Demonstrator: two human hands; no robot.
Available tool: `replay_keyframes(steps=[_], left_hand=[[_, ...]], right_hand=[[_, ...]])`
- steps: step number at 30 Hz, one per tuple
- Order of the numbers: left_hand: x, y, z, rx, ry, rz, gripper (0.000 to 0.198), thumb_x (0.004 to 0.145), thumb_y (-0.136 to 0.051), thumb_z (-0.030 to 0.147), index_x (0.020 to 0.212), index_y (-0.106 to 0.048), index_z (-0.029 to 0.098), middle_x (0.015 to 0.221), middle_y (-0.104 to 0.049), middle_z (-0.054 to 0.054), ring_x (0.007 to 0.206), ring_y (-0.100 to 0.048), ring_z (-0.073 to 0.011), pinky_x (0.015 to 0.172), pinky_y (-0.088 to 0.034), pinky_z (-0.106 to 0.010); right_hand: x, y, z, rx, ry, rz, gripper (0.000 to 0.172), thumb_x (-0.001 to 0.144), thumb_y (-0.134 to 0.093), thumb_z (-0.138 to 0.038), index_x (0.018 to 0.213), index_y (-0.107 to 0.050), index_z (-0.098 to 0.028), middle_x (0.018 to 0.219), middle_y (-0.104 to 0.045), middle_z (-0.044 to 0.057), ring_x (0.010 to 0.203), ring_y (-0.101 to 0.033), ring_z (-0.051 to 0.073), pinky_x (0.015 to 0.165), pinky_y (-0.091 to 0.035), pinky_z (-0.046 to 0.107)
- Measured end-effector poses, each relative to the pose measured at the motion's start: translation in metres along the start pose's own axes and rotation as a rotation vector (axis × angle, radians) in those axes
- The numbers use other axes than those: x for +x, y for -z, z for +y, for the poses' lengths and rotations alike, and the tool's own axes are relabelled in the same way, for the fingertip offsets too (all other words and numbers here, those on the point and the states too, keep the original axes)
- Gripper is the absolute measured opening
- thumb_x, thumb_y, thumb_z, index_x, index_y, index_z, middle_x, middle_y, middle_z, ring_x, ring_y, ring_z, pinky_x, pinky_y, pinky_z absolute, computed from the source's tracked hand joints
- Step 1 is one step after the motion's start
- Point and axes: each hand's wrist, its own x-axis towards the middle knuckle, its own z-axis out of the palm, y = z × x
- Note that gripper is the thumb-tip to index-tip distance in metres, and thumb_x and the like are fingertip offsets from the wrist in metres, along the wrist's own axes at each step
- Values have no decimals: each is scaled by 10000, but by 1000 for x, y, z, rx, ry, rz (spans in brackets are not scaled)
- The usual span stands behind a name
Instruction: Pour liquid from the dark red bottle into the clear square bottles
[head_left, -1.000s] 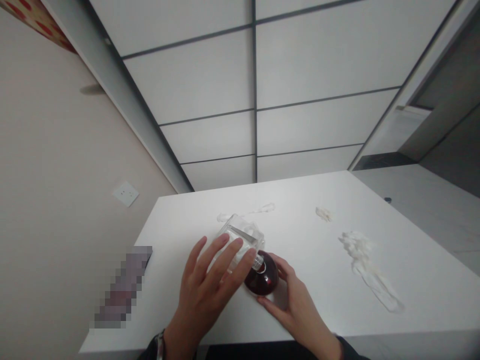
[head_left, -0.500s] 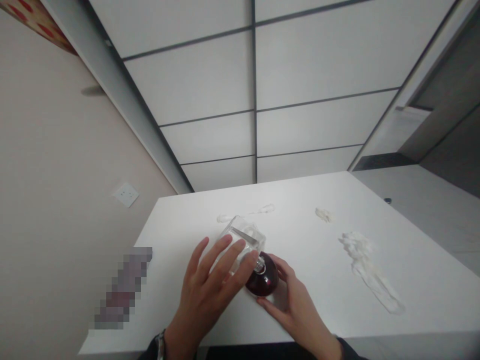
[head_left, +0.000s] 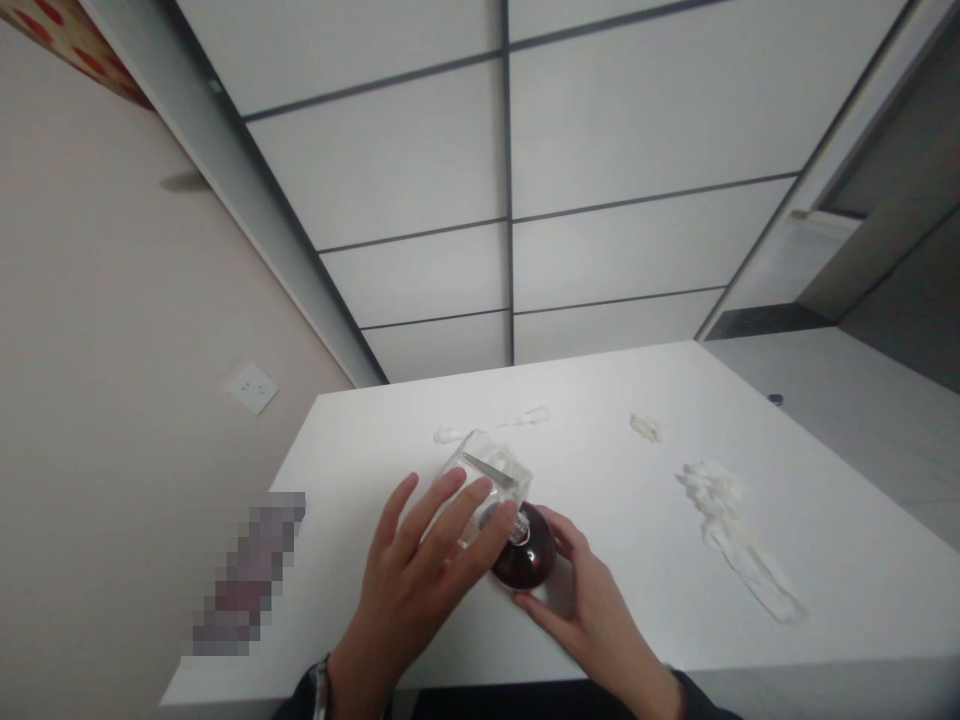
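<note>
My right hand [head_left: 600, 605] curls round the right side of a round glass bottle [head_left: 526, 555], dark red, with a clear ridged neck. The neck points toward my left hand [head_left: 420, 575], whose fingers lie spread over a clear angular container [head_left: 510, 465], apparently gripping it. The left thumb is mostly hidden. The container touches or nearly touches the bottle's neck; I cannot tell which. A thin grey tapered strip [head_left: 489, 470] shows on or in the container. Both things are above or on the white table [head_left: 600, 400], near its middle.
Clear wrinkled film [head_left: 491, 428] lies behind the container. On the right are a small crumpled film piece [head_left: 646, 428] and a longer crumpled wrap [head_left: 739, 540]. A blurred-out flat item [head_left: 247, 580] lies at the left edge. Wall and panelled doors [head_left: 420, 190] border the table.
The bottle and the container have shifted very slightly in my hands. Both hands keep nearly the same pose.
</note>
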Motion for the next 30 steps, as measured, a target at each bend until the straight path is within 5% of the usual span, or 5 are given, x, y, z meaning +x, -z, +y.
replay_keyframes(steps=[25,30], left_hand=[[1,2,-1,0,-27,-20,410,1010,-554,16,1292,-710,269,1315,-730,-32,1534,-464,-160,1378,-213,-395],[2,4,-1,-33,-5,-38,421,980,-579,-10,1273,-712,263,1294,-742,-34,1656,-282,-194,1397,-162,-428]], right_hand=[[2,2,-3,-22,18,0,748,921,-749,-281,1563,-364,-279,1498,-633,155,1332,-685,298,1085,-611,454],[3,3,-4,-19,-1,-5,739,926,-748,-286,1561,-371,-277,1516,-620,161,1344,-676,305,1085,-610,457]])
